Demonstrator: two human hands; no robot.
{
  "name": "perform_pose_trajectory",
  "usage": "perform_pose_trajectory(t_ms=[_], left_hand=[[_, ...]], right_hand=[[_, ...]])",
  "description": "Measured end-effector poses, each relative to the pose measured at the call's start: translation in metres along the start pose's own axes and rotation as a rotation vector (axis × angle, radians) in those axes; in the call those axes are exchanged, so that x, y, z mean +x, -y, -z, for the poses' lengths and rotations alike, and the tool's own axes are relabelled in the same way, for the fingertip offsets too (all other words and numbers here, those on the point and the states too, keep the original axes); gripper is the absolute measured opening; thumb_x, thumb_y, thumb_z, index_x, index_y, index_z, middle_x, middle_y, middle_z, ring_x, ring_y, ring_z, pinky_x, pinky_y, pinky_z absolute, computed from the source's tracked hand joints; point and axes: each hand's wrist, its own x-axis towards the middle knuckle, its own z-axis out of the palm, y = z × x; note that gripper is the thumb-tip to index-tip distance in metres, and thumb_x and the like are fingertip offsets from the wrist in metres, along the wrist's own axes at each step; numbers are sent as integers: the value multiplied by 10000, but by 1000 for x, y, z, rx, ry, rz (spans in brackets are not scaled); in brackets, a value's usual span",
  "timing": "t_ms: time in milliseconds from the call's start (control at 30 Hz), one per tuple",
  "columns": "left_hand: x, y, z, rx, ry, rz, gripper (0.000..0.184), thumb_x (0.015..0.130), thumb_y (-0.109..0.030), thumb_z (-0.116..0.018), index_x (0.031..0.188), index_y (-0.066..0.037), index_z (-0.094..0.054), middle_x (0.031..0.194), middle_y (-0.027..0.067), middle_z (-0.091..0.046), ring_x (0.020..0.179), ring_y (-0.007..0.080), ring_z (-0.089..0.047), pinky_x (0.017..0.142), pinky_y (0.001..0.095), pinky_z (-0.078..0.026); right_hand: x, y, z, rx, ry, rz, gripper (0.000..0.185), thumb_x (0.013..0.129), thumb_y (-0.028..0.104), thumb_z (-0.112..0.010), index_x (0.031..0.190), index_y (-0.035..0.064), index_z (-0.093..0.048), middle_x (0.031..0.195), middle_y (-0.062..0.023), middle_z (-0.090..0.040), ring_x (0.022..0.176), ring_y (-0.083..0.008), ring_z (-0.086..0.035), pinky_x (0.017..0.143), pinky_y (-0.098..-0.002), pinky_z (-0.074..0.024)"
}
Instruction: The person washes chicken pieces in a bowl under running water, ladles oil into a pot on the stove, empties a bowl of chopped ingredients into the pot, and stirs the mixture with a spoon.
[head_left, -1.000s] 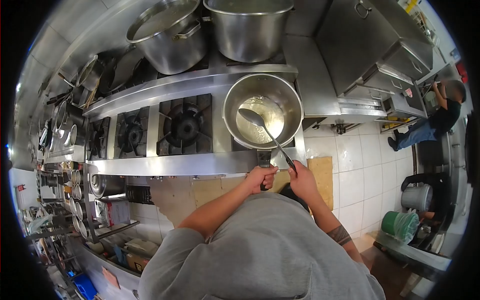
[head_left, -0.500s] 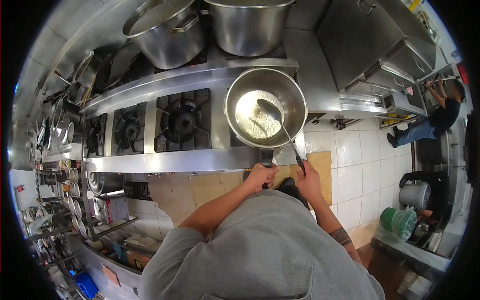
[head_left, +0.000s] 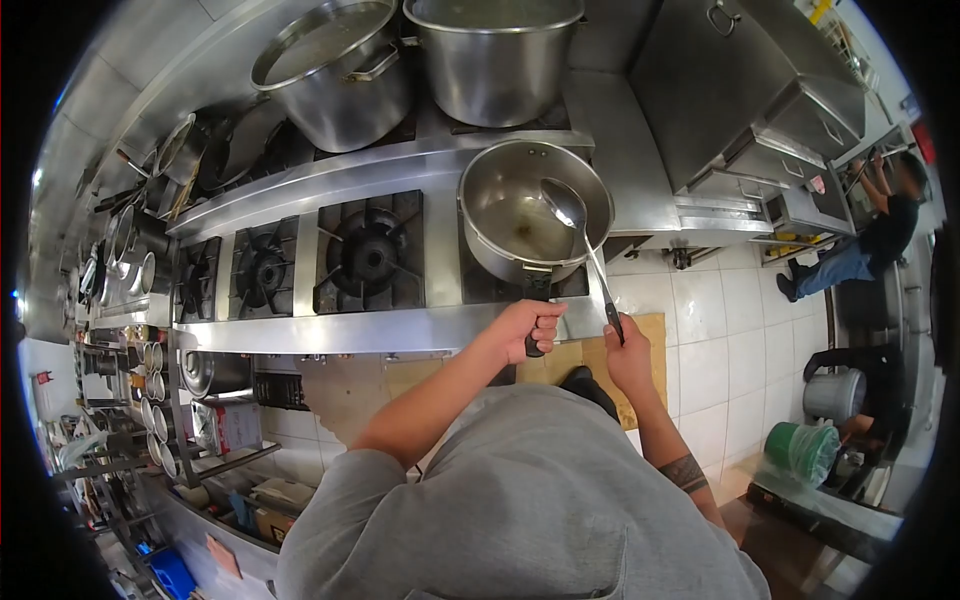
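My left hand is wrapped round the black handle of a deep steel pot. The pot is at the right end of the stove's front row, over a burner. A little clear liquid seems to lie on its bottom. My right hand grips the black end of a long metal spoon. The spoon's bowl is over the pot's opening, near the right inner wall; whether it touches the pot I cannot tell.
Bare gas burners line the stove left of the pot. Two large stockpots stand behind. A steel counter adjoins on the right. A person works at far right, near a green bin. Shelves with pans are at left.
The bright, pale reflection in the pot's bottom has dimmed, and more of its near outer wall shows. The spoon's bowl has shifted slightly right and up. Both hands keep their grips.
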Motion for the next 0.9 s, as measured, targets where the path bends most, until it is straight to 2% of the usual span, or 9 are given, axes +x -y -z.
perform_pose_trajectory(t_ms=[167,233,467,633,767,833,900], left_hand=[[10,29,31,22,10,-51,221,990,-173,-628,827,-170,-478,580,-87,-400,448,53,-372,440,250,-323],[11,37,39,31,-16,-64,160,995,-169,-623,876,-171,-516,577,-84,-403,446,61,-376,444,268,-328],[14,50,46,-8,-2,-89,140,984,-160,-637,893,-167,-531,579,-85,-398,447,66,-382,448,275,-338],[13,61,54,37,-37,-150,176,936,-150,-709,879,-140,-542,569,-70,-406,444,70,-388,437,280,-333],[16,68,60,58,-42,-167,161,938,-141,-695,891,-150,-542,568,-66,-408,436,78,-388,427,293,-330],[19,75,68,131,-85,-217,179,923,-129,-711,892,-126,-535,554,-51,-396,434,91,-387,425,301,-329],[20,81,78,152,-103,-216,183,919,-123,-715,896,-116,-533,551,-44,-395,433,96,-386,426,304,-330]], right_hand=[[-1,-12,-2,-38,-6,38,222,974,145,-587,1141,3,-615,801,-195,-634,698,-320,-607,678,-381,-488],[-5,-11,0,-51,77,-23,314,971,195,-577,1208,-9,-601,956,-267,-680,909,-472,-650,781,-508,-512],[-12,-7,-1,-54,86,-35,323,970,202,-581,1205,-19,-603,958,-267,-685,918,-472,-654,789,-503,-515],[-14,-6,-2,-44,93,-25,320,966,197,-592,1204,-16,-602,971,-264,-685,930,-468,-654,790,-497,-517],[-15,-13,-9,-57,85,-2,324,966,195,-595,1211,-17,-598,970,-264,-685,931,-465,-653,791,-497,-516],[-18,-14,-13,-80,38,57,232,966,134,-592,1152,-4,-605,902,-228,-672,807,-385,-665,716,-412,-514],[-19,-11,-13,-71,56,59,235,966,138,-593,1154,-3,-604,910,-232,-673,822,-395,-666,720,-417,-515]])
